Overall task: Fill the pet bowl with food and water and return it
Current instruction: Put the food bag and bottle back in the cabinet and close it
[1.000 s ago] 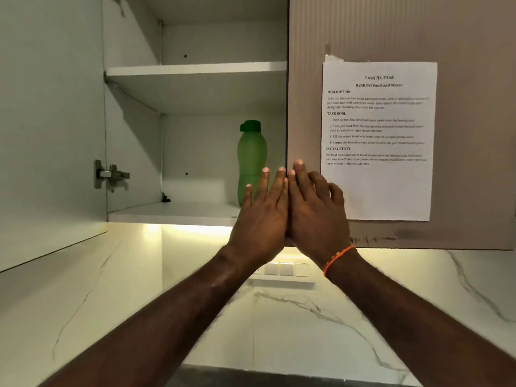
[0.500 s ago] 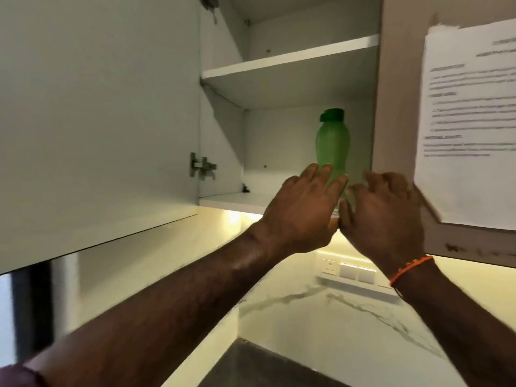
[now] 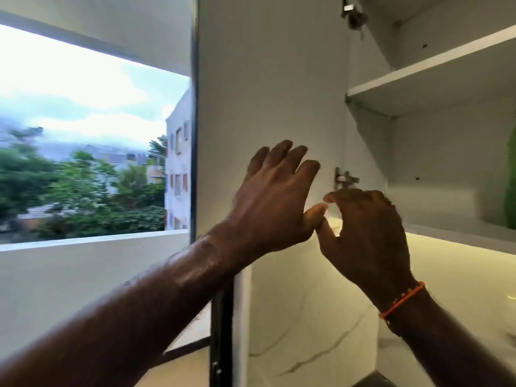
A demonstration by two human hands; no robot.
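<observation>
- Head view: two bare forearms are rising from the bottom of the frame, and both hands are empty.
- The left hand (image 3: 275, 196) is spreading its fingers at the centre, before the open cupboard door (image 3: 268, 93).
- The right hand (image 3: 365, 233), with an orange wristband (image 3: 402, 301), is curling its fingers loosely; it is pinching nothing.
- A hinge (image 3: 344, 178) is showing just above it.
- The green bottle (image 3: 511, 185) is standing on the lower shelf (image 3: 458, 231) at the right edge.
- A window (image 3: 92, 135) is filling the upper left.
- The pet bowl is not showing.

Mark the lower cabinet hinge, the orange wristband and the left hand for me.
lower cabinet hinge (image 3: 345, 178), head view, on its metal arm.
orange wristband (image 3: 402, 300), head view, on the cord across the right wrist.
left hand (image 3: 275, 199), head view, on the back of the hand.
</observation>
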